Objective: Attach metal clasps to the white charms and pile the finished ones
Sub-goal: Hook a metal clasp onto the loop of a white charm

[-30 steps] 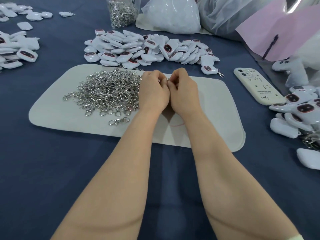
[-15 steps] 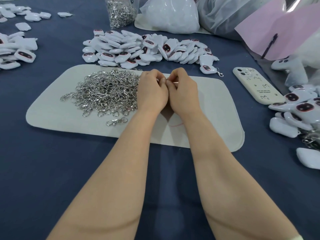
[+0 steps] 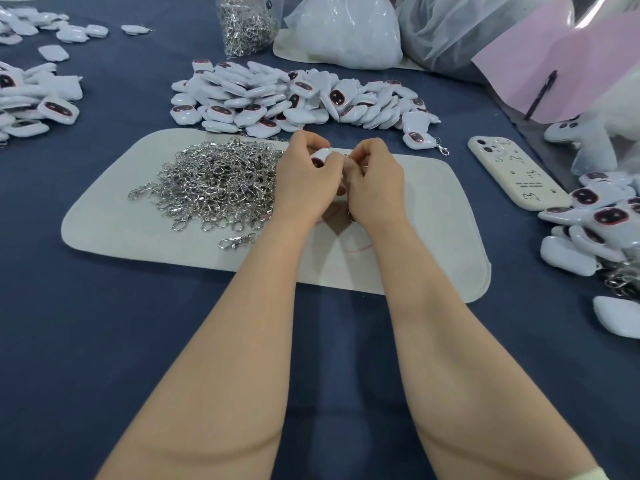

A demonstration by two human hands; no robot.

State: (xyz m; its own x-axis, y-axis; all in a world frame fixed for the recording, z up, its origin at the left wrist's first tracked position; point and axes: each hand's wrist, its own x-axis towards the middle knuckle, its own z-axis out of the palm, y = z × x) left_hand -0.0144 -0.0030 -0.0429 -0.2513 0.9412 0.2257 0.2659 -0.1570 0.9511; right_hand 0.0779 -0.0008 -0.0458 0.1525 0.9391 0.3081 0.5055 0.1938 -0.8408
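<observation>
Currently pinched: a small glossy white charm [image 3: 320,156] is gripped by the curled fingers [image 3: 306,145] of the left hand [image 3: 304,181]; a silver metal clasp [image 3: 347,155], barely seen, is nipped by the right hand [image 3: 375,183].
Position: both are held together over the pale felt mat [image 3: 433,216].
Risk: the clasp may be dropped into the heap of loose silver clasps [image 3: 214,181] beside it if the pinch is eased before hooking.

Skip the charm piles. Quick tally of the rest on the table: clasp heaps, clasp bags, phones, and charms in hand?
Loose clasp heap: 1
Clasp bag: 1
Phone: 1
Charm held in left hand: 1
Total: 4
</observation>
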